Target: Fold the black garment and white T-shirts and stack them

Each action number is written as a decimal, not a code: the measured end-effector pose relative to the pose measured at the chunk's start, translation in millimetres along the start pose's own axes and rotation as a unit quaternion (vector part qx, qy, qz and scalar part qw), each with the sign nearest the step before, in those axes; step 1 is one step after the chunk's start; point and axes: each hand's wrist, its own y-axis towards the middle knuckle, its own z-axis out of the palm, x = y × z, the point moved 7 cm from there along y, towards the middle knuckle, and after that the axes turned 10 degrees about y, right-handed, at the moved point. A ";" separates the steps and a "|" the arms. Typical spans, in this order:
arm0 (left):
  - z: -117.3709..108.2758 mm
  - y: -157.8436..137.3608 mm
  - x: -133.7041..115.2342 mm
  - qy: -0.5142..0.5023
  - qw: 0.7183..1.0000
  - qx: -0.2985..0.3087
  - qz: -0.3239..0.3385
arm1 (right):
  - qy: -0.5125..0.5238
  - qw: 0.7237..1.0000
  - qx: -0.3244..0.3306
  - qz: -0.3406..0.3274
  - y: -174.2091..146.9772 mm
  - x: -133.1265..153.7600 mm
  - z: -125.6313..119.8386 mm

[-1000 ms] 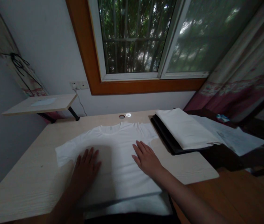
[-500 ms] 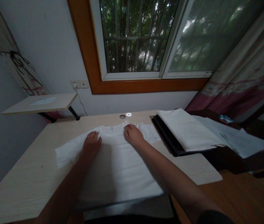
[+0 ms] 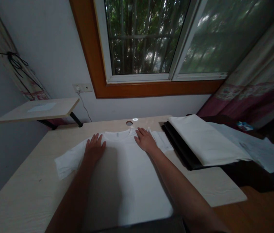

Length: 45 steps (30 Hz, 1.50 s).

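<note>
A white T-shirt [image 3: 127, 181] lies spread on the pale wooden desk [image 3: 27, 191], its neckline toward the window and its sleeves out to both sides. My left hand [image 3: 95, 147] rests flat on the shirt's left shoulder, fingers spread. On the right shoulder, just beside the collar, my right hand [image 3: 145, 139] lies flat with its fingers apart. Neither hand grips the cloth. The shirt's hem runs down to the near edge of the desk, where a dark shape covers part of it.
Right of the shirt, folded white cloth [image 3: 204, 139] lies on folded black cloth [image 3: 180, 147]. A thin pale sheet [image 3: 246, 142] lies beyond them. A small raised shelf [image 3: 42, 110] stands at the back left. The desk has a round cable hole [image 3: 129, 123] near the wall.
Both hands have flattened and their fingers have spread on the shirt's shoulders. The right hand has shifted slightly right, and the shirt looks smoother. The view has moved a little.
</note>
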 end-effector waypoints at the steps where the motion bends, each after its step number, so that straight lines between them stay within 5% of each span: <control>1: 1.1 0.8 -0.2 0.007 1.000 0.004 0.002 | 0.001 1.000 -0.003 -0.002 -0.2 -1.5 -0.9; 11: 3.3 12.5 5.0 0.028 0.998 0.050 0.019 | 0.048 0.994 -0.094 -0.012 -4.1 -23.7 -31.2; 23: 11.4 19.1 24.1 0.005 0.997 0.066 0.025 | 0.030 0.998 -0.020 -0.048 -26.7 -56.2 -22.3; 27: -1.1 27.2 24.8 -0.031 0.999 0.020 0.018 | -0.005 1.000 0.006 -0.025 -32.3 -59.8 -18.9; 33: -35.0 44.7 -45.4 -0.116 0.979 -0.095 0.135 | -0.018 1.000 0.024 -0.006 -32.8 -56.6 -19.2; 38: -33.3 51.7 -119.3 -0.146 0.965 -0.099 0.193 | -0.018 0.999 0.030 0.008 -33.5 -55.0 -23.1; 45: -16.6 58.3 -134.3 -0.116 0.980 -0.040 0.158 | -0.007 1.000 0.010 0.020 -32.7 -64.3 -32.1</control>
